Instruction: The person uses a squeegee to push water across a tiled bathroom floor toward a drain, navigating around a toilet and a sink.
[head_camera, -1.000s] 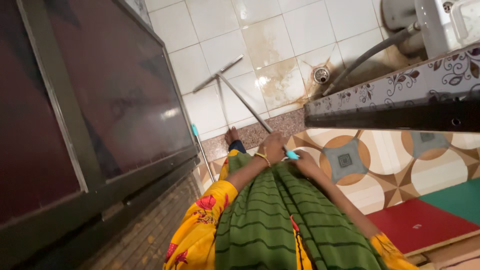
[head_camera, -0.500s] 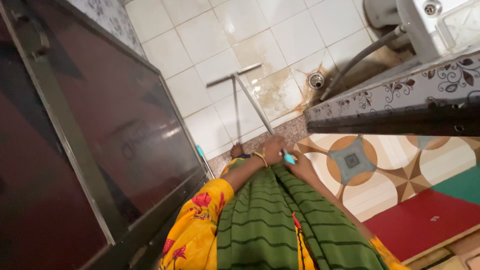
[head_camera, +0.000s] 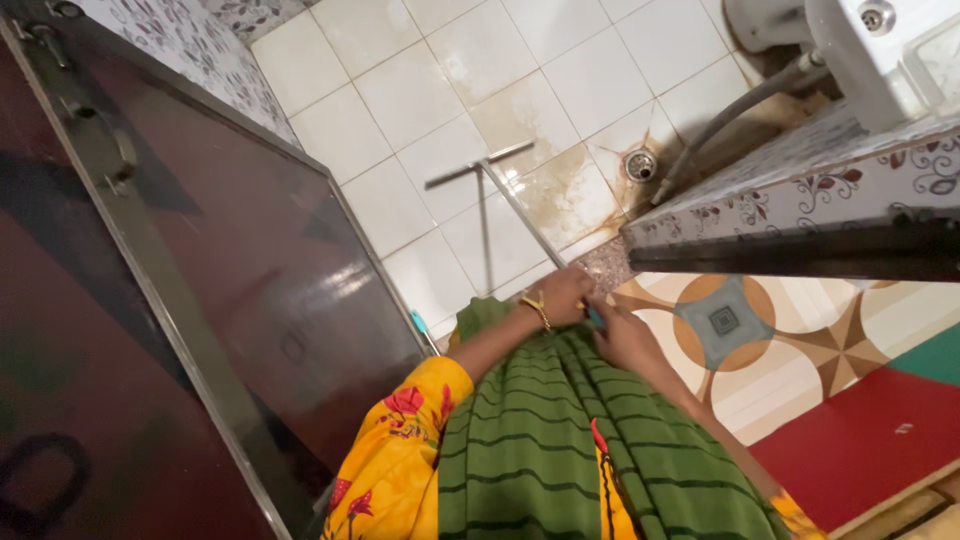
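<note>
Squeegee (head_camera: 480, 172) pushed farther out, both hands (head_camera: 590, 310) gripping handle, door (head_camera: 230, 300) edge close left

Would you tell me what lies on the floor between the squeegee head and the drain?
In the head view, only bare stained tile lies between the squeegee head and the drain.

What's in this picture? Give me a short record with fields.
Place: white tiled floor, partly stained
Left hand: grips the squeegee handle
Right hand: grips the blue handle end
Squeegee blade: flat on the tiles
Drain: right of the blade, a hose beside it
Door: dark, on the left
</note>
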